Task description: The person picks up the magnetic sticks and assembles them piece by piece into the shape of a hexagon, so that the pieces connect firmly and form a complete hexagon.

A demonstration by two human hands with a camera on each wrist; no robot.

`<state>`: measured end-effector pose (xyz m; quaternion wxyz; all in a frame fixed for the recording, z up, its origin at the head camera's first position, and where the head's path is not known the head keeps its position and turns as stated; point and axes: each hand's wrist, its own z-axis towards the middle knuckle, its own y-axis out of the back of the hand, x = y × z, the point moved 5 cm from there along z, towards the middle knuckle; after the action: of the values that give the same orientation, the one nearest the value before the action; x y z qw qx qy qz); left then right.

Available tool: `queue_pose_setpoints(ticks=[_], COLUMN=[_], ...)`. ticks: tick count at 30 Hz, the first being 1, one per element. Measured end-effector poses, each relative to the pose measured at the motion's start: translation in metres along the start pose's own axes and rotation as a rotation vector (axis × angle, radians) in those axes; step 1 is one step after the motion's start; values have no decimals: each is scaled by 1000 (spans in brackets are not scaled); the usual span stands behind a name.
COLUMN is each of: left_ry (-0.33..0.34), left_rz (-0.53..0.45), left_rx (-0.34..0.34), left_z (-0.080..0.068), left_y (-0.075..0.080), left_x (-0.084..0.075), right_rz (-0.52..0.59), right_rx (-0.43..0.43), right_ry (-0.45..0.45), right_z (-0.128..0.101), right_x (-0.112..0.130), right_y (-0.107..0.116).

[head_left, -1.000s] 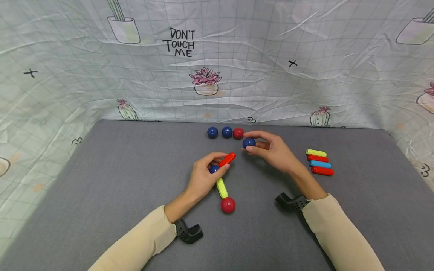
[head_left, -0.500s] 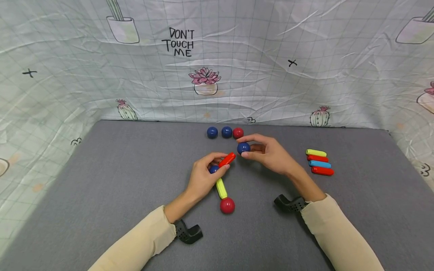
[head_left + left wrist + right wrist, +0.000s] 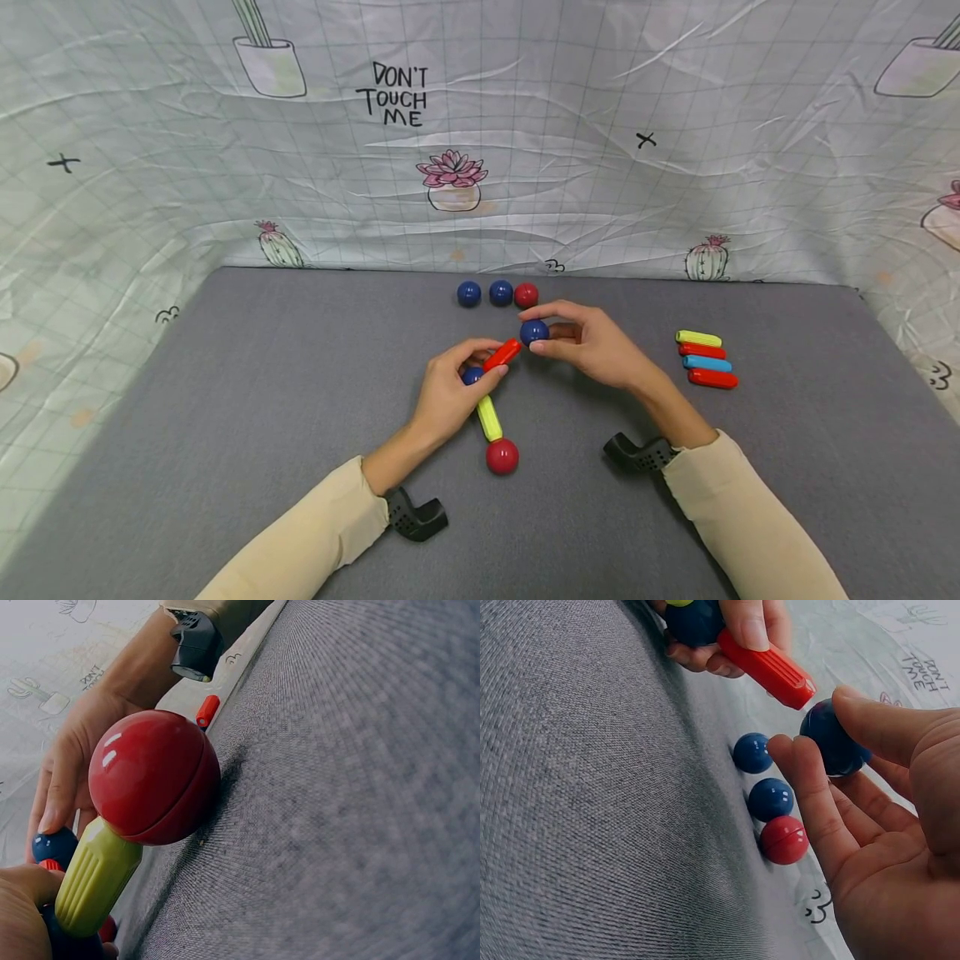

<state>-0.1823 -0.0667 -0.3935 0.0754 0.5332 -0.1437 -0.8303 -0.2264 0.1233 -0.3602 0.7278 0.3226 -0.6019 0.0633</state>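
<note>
A person's left hand (image 3: 450, 392) is pinching a red ribbed plastic stick (image 3: 502, 354) joined to a dark blue ball (image 3: 472, 376), with a yellow-green stick (image 3: 490, 417) and glossy red ball (image 3: 502, 456) trailing on the grey felt table (image 3: 225, 417). The right hand (image 3: 592, 343) is gripping another blue ball (image 3: 534, 332) in its fingertips, apparently just touching the red stick's tip

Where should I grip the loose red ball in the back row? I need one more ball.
Pinch the glossy red ball from above, thumb in front and finger behind. A dark blue ball sits close on its left and the right hand hovers near its right-front.
</note>
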Motion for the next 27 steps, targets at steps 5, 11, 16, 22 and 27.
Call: queue_pose_setpoints(ticks=[5, 11, 16, 22, 27], left_ry=[-4, -5, 1, 3, 7], left_rz=[35, 47, 35, 5, 3], left_rx=[8, 13, 19, 23, 23], left_z=[0, 0, 0, 0, -1], left_y=[0, 0, -1, 0, -1], left_x=[-1, -3, -2, -7, -6], right_rz=[21, 22, 23, 15, 4], right_rx=[12, 18, 20, 14, 7], right_ry=[1, 3, 7, 13, 16], right_z=[1, 1, 2, 2, 1], right_x=[-1, -2, -2, 1, 1], right_y=[-2, -3, -4, -5, -5])
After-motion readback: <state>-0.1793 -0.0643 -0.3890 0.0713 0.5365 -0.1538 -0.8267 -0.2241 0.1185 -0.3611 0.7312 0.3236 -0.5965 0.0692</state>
